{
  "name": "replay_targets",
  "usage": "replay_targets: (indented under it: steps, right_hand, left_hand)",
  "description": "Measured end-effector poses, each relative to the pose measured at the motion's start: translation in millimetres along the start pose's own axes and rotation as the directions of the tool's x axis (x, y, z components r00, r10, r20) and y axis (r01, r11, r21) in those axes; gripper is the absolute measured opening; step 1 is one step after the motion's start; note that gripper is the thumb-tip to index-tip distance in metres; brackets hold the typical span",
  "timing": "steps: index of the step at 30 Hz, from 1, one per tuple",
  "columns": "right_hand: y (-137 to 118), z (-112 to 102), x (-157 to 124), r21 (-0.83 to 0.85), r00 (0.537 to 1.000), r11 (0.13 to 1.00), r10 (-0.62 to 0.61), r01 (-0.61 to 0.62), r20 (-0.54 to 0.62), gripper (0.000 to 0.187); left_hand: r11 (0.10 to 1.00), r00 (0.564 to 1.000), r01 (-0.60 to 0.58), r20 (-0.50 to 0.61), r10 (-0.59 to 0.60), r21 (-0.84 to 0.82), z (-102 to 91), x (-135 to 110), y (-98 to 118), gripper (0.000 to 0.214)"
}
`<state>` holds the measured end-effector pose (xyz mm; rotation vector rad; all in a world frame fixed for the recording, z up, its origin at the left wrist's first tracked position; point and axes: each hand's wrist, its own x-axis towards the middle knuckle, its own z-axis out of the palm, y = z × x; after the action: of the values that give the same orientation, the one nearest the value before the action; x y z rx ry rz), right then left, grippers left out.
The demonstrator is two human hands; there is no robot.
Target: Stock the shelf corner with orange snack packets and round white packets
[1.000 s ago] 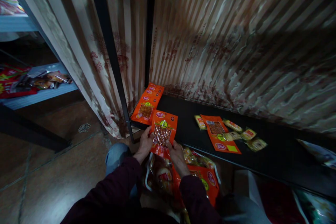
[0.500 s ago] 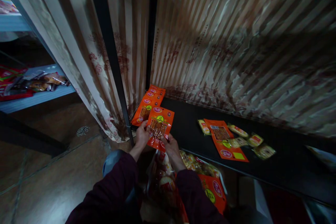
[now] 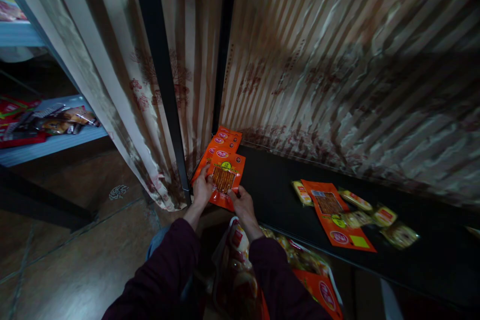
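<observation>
An orange snack packet (image 3: 224, 180) with a clear window showing brown sticks is between my two hands at the left end of a black shelf (image 3: 268, 180). My left hand (image 3: 203, 189) grips its left edge, fingers lying on the front. My right hand (image 3: 243, 207) pinches the lower right corner with the thumb on top. The packet overlaps a row of similar orange packets (image 3: 229, 140) behind it. Whether its underside rests fully on them is hidden.
Farther right, another orange packet (image 3: 333, 217) lies among several small yellow-wrapped snacks (image 3: 385, 215). Below the shelf's front edge is a bag of wrapped food (image 3: 240, 260). Black posts (image 3: 159, 60) and a pleated curtain (image 3: 285, 75) border the shelf. A blue-grey rack (image 3: 75, 135) stands left.
The packet has moved back and down onto the row of orange packets, both hands going with it. The view has shifted slightly, so the shelf's right-hand items appear farther right and lower.
</observation>
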<state>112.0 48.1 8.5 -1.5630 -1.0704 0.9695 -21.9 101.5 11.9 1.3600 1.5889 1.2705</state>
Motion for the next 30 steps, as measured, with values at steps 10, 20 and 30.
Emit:
replay_targets:
  steps: [10,20,30]
  right_hand:
    - [0,17,22,-0.15,0.998,0.987,-0.058,0.055,-0.017,0.021]
    - [2,25,35,-0.297,0.996,0.951,-0.093,0.089,0.0,0.018]
    - [0,30,39,-0.391,0.993,0.916,-0.116,0.095,-0.03,0.012]
  left_hand:
    - [0.977,0.999,-0.031,-0.002,0.032,0.212,-2.5,18,-3,0.043]
    - [0.884,0.983,-0.172,0.021,0.181,0.434,-2.3,32,-9,0.042]
    - [0.819,0.98,-0.178,0.025,0.196,0.546,-2.0,35,-13,0.044]
